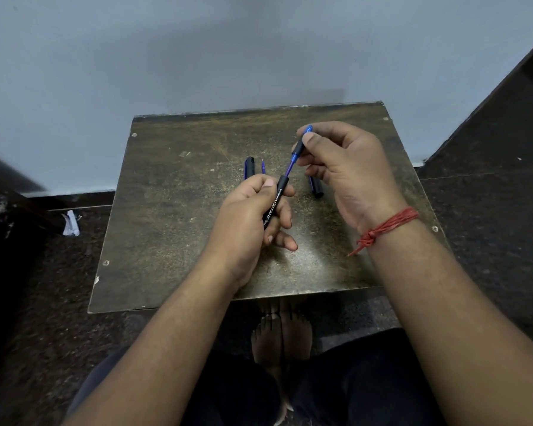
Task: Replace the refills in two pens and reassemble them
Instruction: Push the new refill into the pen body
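Two hands are in view, a left hand (pixel 253 210) and a right hand (pixel 345 170), sharing one black pen barrel (pixel 274 207), one blue refill (pixel 290 167) and one grip section (pixel 300 146). On the one small table (pixel 179 229) lie two black pen caps (pixel 249 168) (pixel 316 187) and one loose refill (pixel 263 166). One red thread bracelet (pixel 388 227) circles the right wrist, one crumpled paper scrap (pixel 70 223) lies on the floor, and two bare feet (pixel 282 333) show below the table.

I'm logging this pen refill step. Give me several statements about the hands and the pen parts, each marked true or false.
1. The left hand grips the black pen barrel. True.
2. The right hand is empty. False: it pinches the blue-tipped front section.
3. A blue refill spans between barrel and front section. True.
4. Both pen caps lie left of the hands. False: one cap lies under the right hand.
5. The table is white. False: it is dark brown.
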Demonstrator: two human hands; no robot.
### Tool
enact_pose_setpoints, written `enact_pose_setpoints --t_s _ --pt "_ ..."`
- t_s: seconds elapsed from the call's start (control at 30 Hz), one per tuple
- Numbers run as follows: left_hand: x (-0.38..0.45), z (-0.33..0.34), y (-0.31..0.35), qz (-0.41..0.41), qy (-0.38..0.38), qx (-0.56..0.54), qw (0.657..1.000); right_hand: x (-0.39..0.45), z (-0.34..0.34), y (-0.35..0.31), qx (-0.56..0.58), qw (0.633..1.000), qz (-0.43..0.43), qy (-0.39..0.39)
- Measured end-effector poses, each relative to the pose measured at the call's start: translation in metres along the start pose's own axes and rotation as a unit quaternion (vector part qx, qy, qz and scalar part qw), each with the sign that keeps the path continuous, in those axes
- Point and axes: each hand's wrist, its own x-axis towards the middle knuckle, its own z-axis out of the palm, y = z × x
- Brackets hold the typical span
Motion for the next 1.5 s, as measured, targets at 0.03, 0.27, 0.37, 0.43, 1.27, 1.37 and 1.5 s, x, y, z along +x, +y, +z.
enact_pose_setpoints --t_s 0.03,0.27,0.37,0.43,1.27,1.37,1.5 --pt "0.0 0.0 0.0 0.001 0.001 -0.003 1.0 -0.001 0.002 0.0 -0.007 1.0 0.002 -0.018" --pt "0.0 -0.001 0.002 0.008 0.014 -0.021 1.0 -0.005 0.007 -0.003 0.012 0.996 0.033 -0.077" --pt "-0.001 0.0 0.003 0.008 0.017 -0.028 0.999 -0.007 0.007 -0.003 0.01 0.994 0.042 -0.097" --pt "-0.001 0.0 0.004 0.008 0.019 -0.029 0.999 -0.007 0.007 -0.003 0.009 0.994 0.043 -0.102" --pt "-0.001 0.001 0.0 0.006 -0.006 -0.029 1.0 -0.01 0.016 -0.003 0.09 0.99 0.078 -0.079" --pt "-0.001 0.001 0.001 0.009 -0.004 -0.032 0.999 -0.011 0.015 -0.003 0.13 0.985 0.08 -0.086" --pt "0.0 0.0 0.002 0.011 0.006 -0.038 0.999 -0.009 0.01 -0.004 0.148 0.98 0.084 -0.106"
